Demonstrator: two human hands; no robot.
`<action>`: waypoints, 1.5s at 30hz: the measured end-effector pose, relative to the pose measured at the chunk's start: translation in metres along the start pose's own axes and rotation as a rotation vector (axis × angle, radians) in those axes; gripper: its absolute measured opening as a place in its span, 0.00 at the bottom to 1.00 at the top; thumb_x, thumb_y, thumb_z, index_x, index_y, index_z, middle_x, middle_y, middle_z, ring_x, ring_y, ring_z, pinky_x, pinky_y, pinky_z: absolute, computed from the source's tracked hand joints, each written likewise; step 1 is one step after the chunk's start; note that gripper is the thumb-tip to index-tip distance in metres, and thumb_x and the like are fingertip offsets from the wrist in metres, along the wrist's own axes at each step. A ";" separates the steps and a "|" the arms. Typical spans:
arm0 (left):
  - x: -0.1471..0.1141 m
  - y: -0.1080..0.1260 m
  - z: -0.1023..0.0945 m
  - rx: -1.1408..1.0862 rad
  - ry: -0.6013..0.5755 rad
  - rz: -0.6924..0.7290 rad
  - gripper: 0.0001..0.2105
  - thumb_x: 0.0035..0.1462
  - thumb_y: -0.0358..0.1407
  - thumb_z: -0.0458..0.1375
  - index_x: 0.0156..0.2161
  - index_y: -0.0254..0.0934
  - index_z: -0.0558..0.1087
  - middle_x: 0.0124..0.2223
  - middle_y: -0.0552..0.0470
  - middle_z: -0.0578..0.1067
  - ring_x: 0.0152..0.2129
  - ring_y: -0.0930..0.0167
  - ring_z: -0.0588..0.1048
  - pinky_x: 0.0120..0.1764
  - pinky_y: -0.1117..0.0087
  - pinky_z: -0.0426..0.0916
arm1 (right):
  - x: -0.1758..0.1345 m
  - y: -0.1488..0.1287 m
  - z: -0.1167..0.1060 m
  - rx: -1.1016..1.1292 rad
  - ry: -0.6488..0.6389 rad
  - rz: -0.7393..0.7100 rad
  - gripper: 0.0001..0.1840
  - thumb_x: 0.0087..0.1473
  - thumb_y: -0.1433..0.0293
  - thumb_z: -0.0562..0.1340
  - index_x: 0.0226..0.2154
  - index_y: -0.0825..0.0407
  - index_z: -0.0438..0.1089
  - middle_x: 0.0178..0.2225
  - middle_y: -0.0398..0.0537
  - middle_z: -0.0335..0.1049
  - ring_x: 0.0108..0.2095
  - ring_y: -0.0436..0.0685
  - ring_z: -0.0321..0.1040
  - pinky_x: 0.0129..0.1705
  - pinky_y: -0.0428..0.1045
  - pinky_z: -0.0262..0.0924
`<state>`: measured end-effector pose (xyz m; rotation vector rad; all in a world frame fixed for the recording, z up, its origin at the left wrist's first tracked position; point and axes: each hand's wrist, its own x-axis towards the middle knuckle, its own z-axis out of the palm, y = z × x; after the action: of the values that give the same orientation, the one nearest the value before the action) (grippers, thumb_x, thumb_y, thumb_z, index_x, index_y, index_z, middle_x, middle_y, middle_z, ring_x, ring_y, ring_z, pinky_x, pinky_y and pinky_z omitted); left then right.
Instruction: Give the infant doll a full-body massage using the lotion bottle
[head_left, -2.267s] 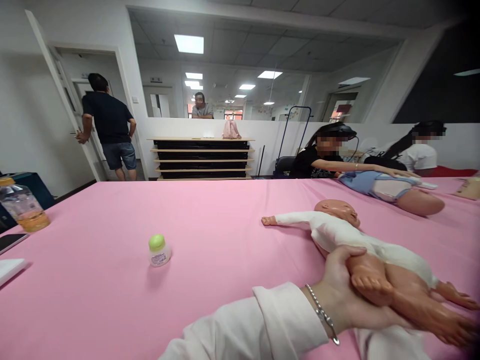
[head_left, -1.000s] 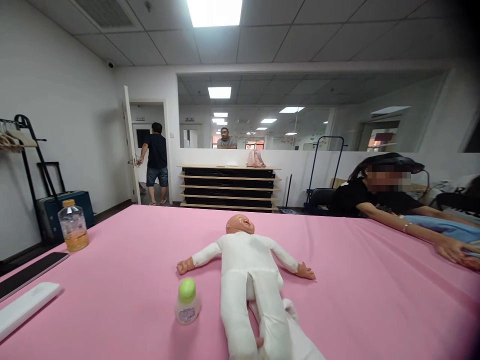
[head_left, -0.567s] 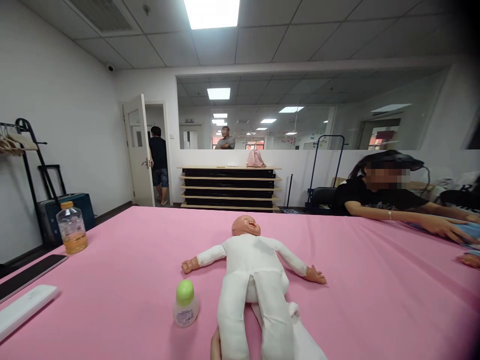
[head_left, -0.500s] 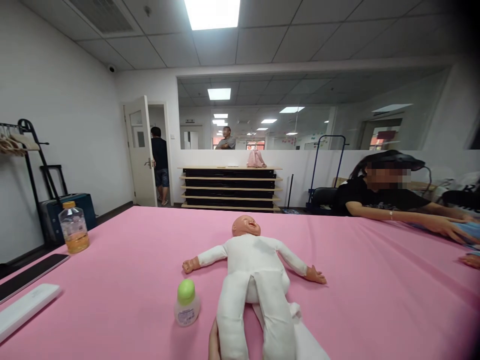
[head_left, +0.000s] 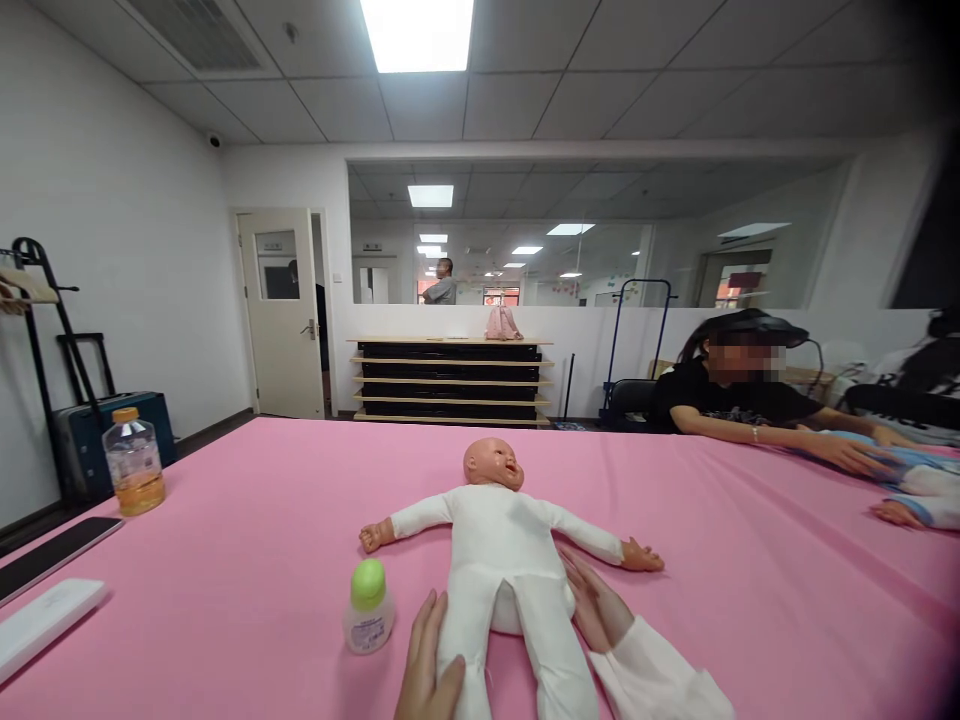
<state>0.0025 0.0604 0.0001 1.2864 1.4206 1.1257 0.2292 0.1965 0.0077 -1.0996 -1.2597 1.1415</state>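
A baby doll [head_left: 502, 530] with a white cloth body lies on its back, arms spread and its head at the far end. My left hand [head_left: 427, 660] rests along the doll's leg on the left, fingers stretched out and thumb apart over the leg. At the doll's other side, my right hand [head_left: 596, 605], in a white sleeve, lies with extended fingers against the hip. Part of that hand is hidden by the doll. A small bottle with a green cap [head_left: 369, 610] stands left of the doll, near my left hand.
Pink cloth [head_left: 285, 560] covers the table. On the left are a drink bottle [head_left: 135, 470], a dark phone-like slab [head_left: 60, 555] and a white slab-shaped object [head_left: 49, 625]. A person in a black cap [head_left: 739, 385] handles another doll [head_left: 926, 490] at the right.
My right hand has come into full view at the doll's side, and my left hand shows higher along the leg. The doll's head has turned rightward. The door behind has swung further closed.
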 end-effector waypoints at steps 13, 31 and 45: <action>0.010 0.010 -0.010 0.224 -0.159 0.073 0.31 0.55 0.45 0.45 0.62 0.35 0.47 0.62 0.54 0.45 0.60 0.71 0.47 0.63 0.70 0.43 | -0.064 -0.008 0.005 -0.604 -0.220 -0.189 0.34 0.50 0.48 0.48 0.56 0.46 0.55 0.61 0.38 0.40 0.63 0.53 0.34 0.65 0.55 0.30; 0.005 0.010 -0.009 0.248 -0.130 0.069 0.30 0.56 0.44 0.43 0.62 0.36 0.47 0.62 0.55 0.45 0.61 0.72 0.46 0.63 0.68 0.42 | -0.068 -0.007 0.007 -0.619 -0.195 -0.177 0.32 0.52 0.48 0.45 0.56 0.43 0.54 0.61 0.36 0.38 0.63 0.52 0.32 0.65 0.55 0.28; 0.005 0.013 -0.009 0.255 -0.140 0.077 0.30 0.55 0.45 0.44 0.62 0.36 0.47 0.63 0.55 0.45 0.60 0.72 0.47 0.63 0.69 0.44 | -0.067 -0.007 0.006 -0.651 -0.215 -0.166 0.33 0.53 0.48 0.43 0.57 0.44 0.53 0.62 0.37 0.37 0.63 0.52 0.31 0.65 0.55 0.28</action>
<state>-0.0041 0.0659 0.0139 1.5796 1.4537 0.9044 0.2244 0.1290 0.0070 -1.3260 -1.9341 0.7463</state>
